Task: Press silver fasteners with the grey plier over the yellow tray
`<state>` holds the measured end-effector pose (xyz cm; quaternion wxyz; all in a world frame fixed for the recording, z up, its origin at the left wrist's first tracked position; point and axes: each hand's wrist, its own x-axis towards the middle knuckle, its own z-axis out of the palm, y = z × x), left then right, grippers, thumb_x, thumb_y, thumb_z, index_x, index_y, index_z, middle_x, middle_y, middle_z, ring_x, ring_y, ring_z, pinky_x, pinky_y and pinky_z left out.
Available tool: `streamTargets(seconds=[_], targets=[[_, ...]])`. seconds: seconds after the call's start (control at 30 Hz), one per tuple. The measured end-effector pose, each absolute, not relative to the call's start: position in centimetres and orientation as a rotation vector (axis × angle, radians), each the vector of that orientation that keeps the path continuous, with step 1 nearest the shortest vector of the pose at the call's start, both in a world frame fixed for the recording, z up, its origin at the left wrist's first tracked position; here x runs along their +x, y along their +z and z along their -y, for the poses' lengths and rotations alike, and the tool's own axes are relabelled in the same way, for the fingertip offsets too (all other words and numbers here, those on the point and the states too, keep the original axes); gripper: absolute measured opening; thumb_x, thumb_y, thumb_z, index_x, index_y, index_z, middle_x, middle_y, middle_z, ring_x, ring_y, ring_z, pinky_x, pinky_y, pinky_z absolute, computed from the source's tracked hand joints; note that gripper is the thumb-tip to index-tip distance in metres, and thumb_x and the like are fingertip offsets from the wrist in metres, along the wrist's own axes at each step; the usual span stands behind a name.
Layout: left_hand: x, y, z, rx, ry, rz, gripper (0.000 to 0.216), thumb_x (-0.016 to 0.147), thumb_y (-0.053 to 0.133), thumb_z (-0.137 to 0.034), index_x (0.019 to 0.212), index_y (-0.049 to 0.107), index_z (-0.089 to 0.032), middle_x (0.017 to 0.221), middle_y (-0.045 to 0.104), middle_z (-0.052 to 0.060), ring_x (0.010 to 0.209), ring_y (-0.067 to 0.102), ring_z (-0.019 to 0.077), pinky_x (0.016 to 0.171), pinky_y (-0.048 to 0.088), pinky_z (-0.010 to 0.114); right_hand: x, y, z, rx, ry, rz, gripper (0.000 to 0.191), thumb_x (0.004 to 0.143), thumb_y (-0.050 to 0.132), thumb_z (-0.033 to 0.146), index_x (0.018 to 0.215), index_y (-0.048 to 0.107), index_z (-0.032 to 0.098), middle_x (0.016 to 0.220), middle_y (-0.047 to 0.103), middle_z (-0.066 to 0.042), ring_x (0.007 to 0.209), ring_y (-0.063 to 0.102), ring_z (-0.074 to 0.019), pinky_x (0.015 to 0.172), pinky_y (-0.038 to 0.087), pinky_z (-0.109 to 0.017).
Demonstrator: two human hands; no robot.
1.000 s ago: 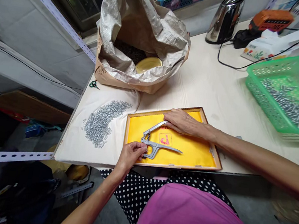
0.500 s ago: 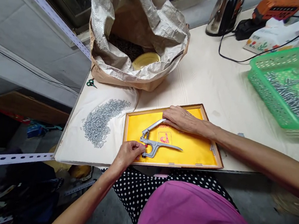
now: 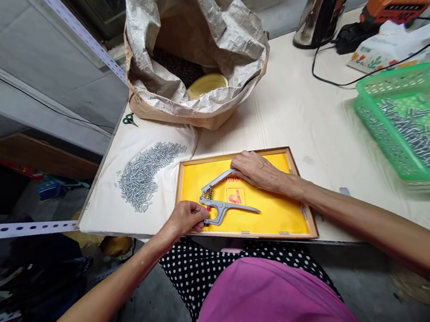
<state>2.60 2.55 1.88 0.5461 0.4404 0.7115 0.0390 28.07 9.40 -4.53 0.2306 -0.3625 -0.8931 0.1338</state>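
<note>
A grey metal hand press tool lies in a wooden tray lined with yellow cloth. My right hand rests on the tool's upper handle, fingers curled over it. At the tool's jaw, my left hand pinches a small part that I cannot make out. A pile of small silver metal pieces lies on a white cloth to the left of the tray.
A big paper sack with a yellow bowl inside stands behind the tray. A green basket of metal pieces sits at the right. A kettle, a cable and boxes are at the back. Small scissors lie by the sack.
Both hands stay at the tool with barely any movement. The view has shifted slightly, so everything sits a little higher and further left in the picture.
</note>
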Motion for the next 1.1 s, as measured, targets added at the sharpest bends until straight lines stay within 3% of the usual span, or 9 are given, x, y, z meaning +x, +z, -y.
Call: streamTargets(seconds=[0.3, 0.4, 0.5, 0.57, 0.7, 0.8, 0.97, 1.1], targets=[[2.2, 1.7, -2.2, 1.050, 0.059, -1.672, 0.012, 0.073, 0.073, -0.019, 0.067, 0.066, -0.013, 0.049, 0.061, -0.003, 0.045, 0.053, 0.0084, 0.052, 0.043, 0.020, 27.4, -3.9, -8.1, -1.195, 0.314, 2.550, 0.033, 0.105, 0.035, 0.031, 0.094, 0.063, 0.018, 0.093, 0.065, -0.008, 0.090, 0.048, -0.0233, 0.080, 0.031, -0.036], [2.0, 1.6, -2.0, 1.121, 0.061, -1.647, 0.017, 0.069, 0.075, -0.026, 0.064, 0.066, -0.013, 0.048, 0.059, -0.003, 0.046, 0.050, 0.0085, 0.051, 0.039, 0.020, 27.1, -3.3, -6.3, -1.291, 0.313, 2.547, 0.034, 0.102, 0.043, 0.038, 0.113, 0.065, 0.015, 0.100, 0.066, -0.012, 0.094, 0.051, -0.0260, 0.082, 0.032, -0.038], [1.7, 1.4, -1.9, 1.206, 0.041, -1.623, 0.023, 0.067, 0.074, -0.034, 0.061, 0.065, -0.014, 0.047, 0.057, -0.003, 0.046, 0.046, 0.0086, 0.050, 0.034, 0.021, 26.7, -2.9, -3.9, -1.322, 0.288, 2.549, 0.071, 0.093, 0.052, 0.062, 0.142, 0.048, 0.011, 0.115, 0.064, -0.018, 0.101, 0.052, -0.0317, 0.089, 0.033, -0.045], [1.6, 1.3, -1.8, 1.241, 0.020, -1.624, 0.026, 0.066, 0.072, -0.039, 0.061, 0.066, -0.014, 0.048, 0.057, -0.003, 0.047, 0.045, 0.0091, 0.050, 0.033, 0.022, 26.5, -2.8, -2.4, -1.311, 0.264, 2.589, 0.093, 0.084, 0.056, 0.073, 0.152, 0.036, 0.013, 0.126, 0.059, -0.022, 0.108, 0.051, -0.0360, 0.094, 0.032, -0.050], [1.3, 1.0, -1.7, 1.286, -0.015, -1.630, 0.030, 0.065, 0.071, -0.044, 0.061, 0.066, -0.014, 0.051, 0.057, -0.002, 0.050, 0.047, 0.0104, 0.050, 0.033, 0.022, 26.0, -3.0, -0.6, -1.326, 0.215, 2.620, 0.108, 0.075, 0.068, 0.069, 0.159, 0.022, 0.019, 0.139, 0.051, -0.024, 0.122, 0.045, -0.0415, 0.100, 0.026, -0.059], [1.2, 0.8, -1.6, 1.320, -0.025, -1.629, 0.031, 0.065, 0.070, -0.045, 0.062, 0.066, -0.015, 0.052, 0.057, -0.002, 0.051, 0.047, 0.0109, 0.051, 0.033, 0.023, 25.8, -2.9, -0.1, -1.367, 0.241, 2.590, 0.102, 0.081, 0.069, 0.059, 0.160, 0.019, 0.018, 0.139, 0.051, -0.023, 0.122, 0.045, -0.0396, 0.102, 0.024, -0.061], [1.0, 0.9, -1.2, 1.373, -0.074, -1.622, 0.031, 0.072, 0.066, -0.046, 0.065, 0.066, -0.015, 0.055, 0.058, -0.001, 0.052, 0.049, 0.0124, 0.052, 0.035, 0.025, 25.8, -2.6, 0.7, -1.387, 0.292, 2.528, 0.083, 0.088, 0.064, 0.049, 0.154, 0.031, 0.012, 0.134, 0.055, -0.023, 0.117, 0.048, -0.0373, 0.101, 0.026, -0.058], [1.7, 1.3, -0.3, 1.721, 0.126, -1.724, 0.025, 0.077, 0.066, -0.041, 0.079, 0.067, -0.016, 0.078, 0.064, 0.003, 0.071, 0.060, 0.0179, 0.067, 0.047, 0.029, 25.6, -2.6, 0.8, -1.375, 0.297, 2.508, 0.076, 0.089, 0.064, 0.046, 0.150, 0.036, 0.010, 0.129, 0.058, -0.022, 0.113, 0.049, -0.0357, 0.097, 0.031, -0.052]])
